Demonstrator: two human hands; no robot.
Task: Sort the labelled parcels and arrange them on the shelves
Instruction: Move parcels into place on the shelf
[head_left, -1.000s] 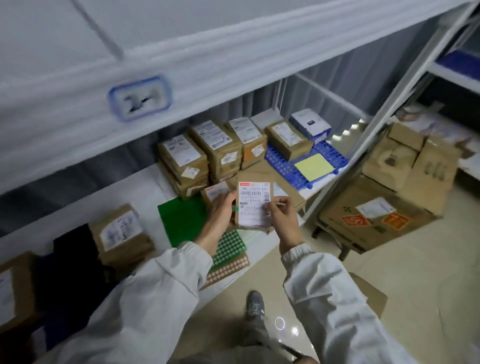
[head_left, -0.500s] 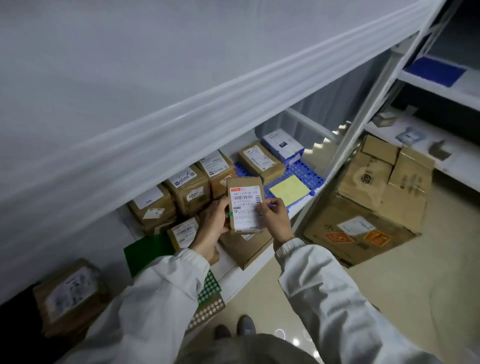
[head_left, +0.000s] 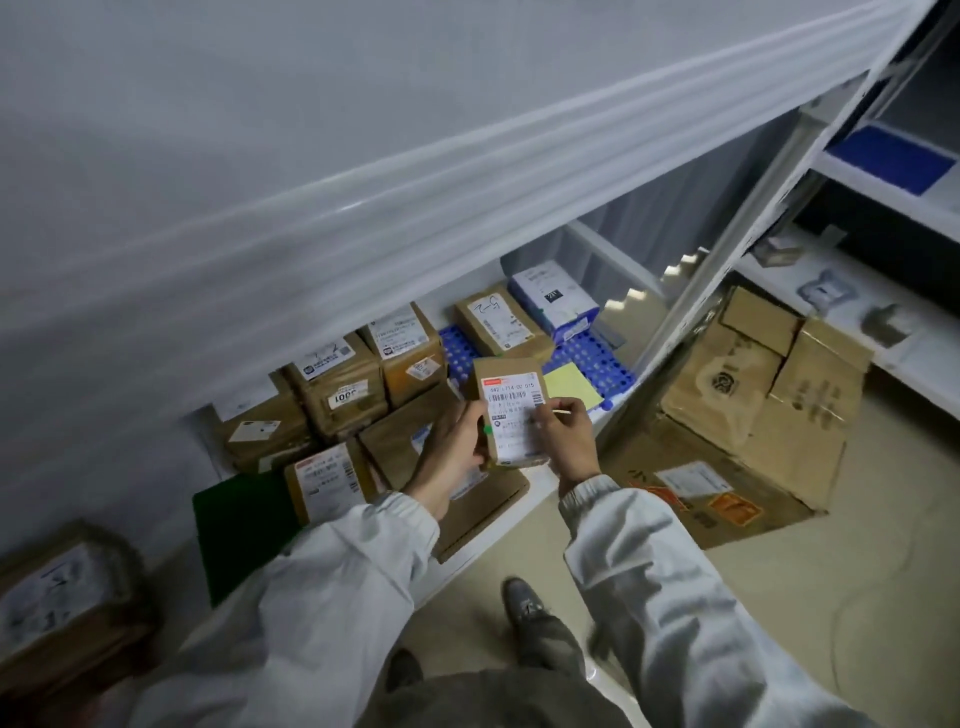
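Left hand: your left hand (head_left: 457, 441) grips the parcel (head_left: 511, 410) by its 9 o'clock edge, fingers curled round it.
Right hand: your right hand (head_left: 563, 436) pinches the 3 o'clock edge, thumb on the label (head_left: 514, 421).
Parcel: held above the lower shelf (head_left: 540, 488), label up.
Risk: it may slip onto the stacked boxes (head_left: 358, 384) at 10 o'clock if one hand lets go (both grips look light).
Surface: white shelf, blue tray (head_left: 597, 358) at 1 o'clock.
Room: large cartons (head_left: 743, 415) on the tiled floor (head_left: 857, 545) at 3 o'clock.

Site: parcel storeroom | evidence: white metal shelves (head_left: 613, 249) are holding labelled brown parcels (head_left: 337, 384) | big cartons (head_left: 748, 410) are sitting on the tiled floor (head_left: 857, 571) beside them
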